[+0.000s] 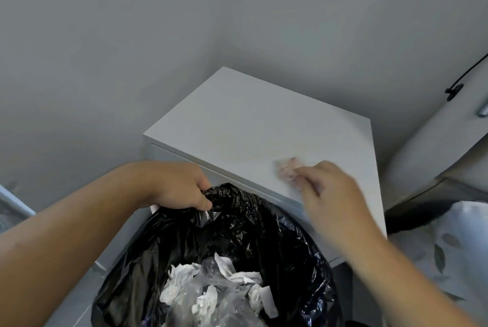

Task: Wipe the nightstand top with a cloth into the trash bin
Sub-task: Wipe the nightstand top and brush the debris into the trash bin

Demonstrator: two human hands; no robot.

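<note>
The white nightstand stands in a corner, its flat top bare. My right hand presses a small pale pinkish cloth onto the top near its front edge; hand and cloth are motion-blurred. A trash bin lined with a black plastic bag sits just below that front edge. My left hand grips the bag's rim at the bin's far left side. Crumpled white tissues and clear plastic lie inside the bin.
Grey walls meet behind the nightstand. To the right is a bed with a leaf-patterned sheet and a pale headboard. A black cable with a clip hangs on the right wall.
</note>
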